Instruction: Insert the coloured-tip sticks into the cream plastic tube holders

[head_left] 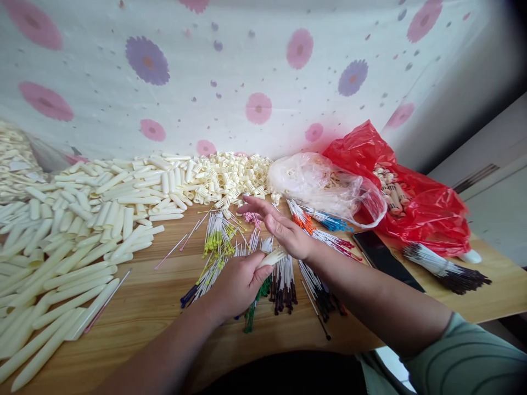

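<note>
My left hand (234, 285) is closed around a cream plastic pen barrel (273, 257) above the middle of the table. Fingers stretched out, my right hand (282, 227) has the heel of its palm at the barrel's far end. Whether it presses on that end I cannot tell. Beneath and around both hands lie bunches of thin white pen refills with coloured ends: yellow refills (219, 233), dark brown refills (284, 288), green refills (250, 315) and orange refills (303, 220). The barrel's lower part is hidden in my left fist.
Many cream barrels (78, 236) are heaped at the left. Small slotted cream parts (234, 173) pile up at the back. A clear plastic bag (317, 178), a red bag (436, 206), a black phone-like slab (385, 258) and a dark-ended refill bundle (444, 266) lie to the right.
</note>
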Available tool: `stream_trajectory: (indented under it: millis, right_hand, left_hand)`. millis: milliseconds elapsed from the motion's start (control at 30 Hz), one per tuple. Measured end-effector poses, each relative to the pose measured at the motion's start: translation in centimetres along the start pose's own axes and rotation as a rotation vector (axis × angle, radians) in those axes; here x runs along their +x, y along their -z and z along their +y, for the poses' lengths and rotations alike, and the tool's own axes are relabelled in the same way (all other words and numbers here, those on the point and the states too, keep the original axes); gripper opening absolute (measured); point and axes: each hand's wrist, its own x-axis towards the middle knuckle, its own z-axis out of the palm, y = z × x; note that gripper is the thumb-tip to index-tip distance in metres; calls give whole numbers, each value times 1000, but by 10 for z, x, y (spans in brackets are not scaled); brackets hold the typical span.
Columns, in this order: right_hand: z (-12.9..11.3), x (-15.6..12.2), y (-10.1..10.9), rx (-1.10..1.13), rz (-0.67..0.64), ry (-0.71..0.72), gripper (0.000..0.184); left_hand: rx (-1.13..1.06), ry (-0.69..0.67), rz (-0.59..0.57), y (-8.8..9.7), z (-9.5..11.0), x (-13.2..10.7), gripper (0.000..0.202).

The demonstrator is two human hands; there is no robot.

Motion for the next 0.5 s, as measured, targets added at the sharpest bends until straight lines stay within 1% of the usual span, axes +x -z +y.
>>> stream_trajectory:
  millis: [133, 300, 400, 500]
  right_hand:
    - [4, 2, -4, 29, -45, -31, 52]
    - [12, -2, -6, 100, -34, -73, 50]
    - [13, -3, -7, 89, -47, -76, 49]
    - [13, 0, -9, 100, -1, -125, 47]
  left_hand:
    - [58, 4, -10, 4, -1, 0, 32]
    - [58, 8, 4, 5, 0, -3, 32]
    - [60, 1, 2, 4, 0, -3, 30]
    - [45, 23, 5, 5, 0, -1, 30]
